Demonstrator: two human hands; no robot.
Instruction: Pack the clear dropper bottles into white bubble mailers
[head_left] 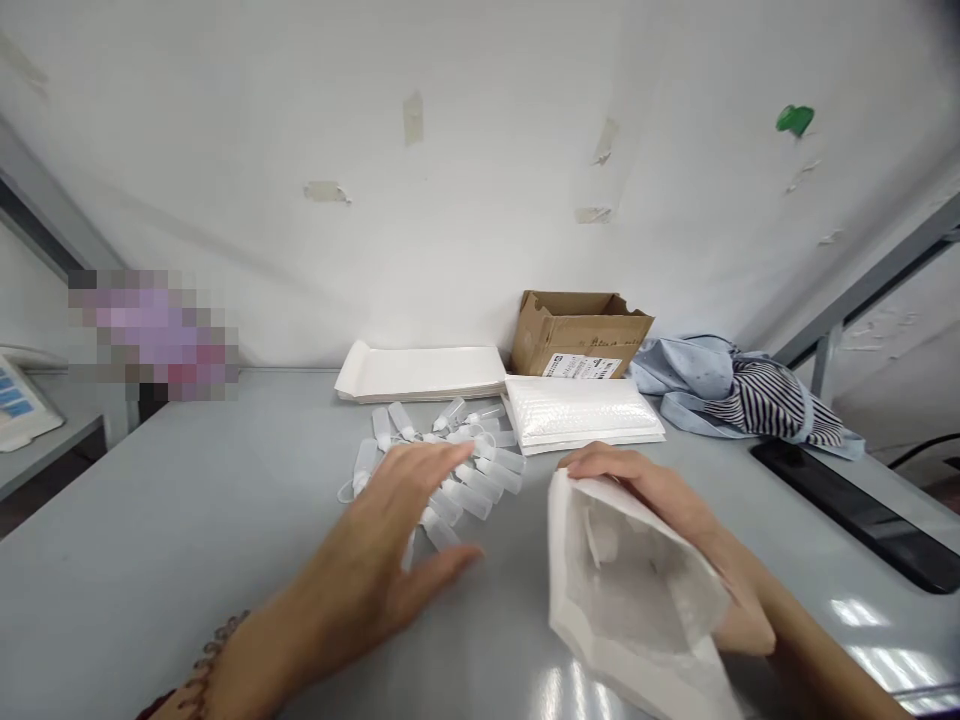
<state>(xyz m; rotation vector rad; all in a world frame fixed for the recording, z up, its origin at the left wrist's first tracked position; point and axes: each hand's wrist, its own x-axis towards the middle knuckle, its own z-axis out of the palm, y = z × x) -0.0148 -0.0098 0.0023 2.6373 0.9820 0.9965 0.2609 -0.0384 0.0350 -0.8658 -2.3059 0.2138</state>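
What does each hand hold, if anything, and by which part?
The right hand holds the white envelope by its upper right side, near the opening. The left hand is open, visibly holding nothing.

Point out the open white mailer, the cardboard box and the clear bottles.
Open white mailer (pixel 634 590): head view, on its inner lining.
Cardboard box (pixel 581 336): head view, on its front face, above the label.
Clear bottles (pixel 482 484): head view, on one bottle's body.
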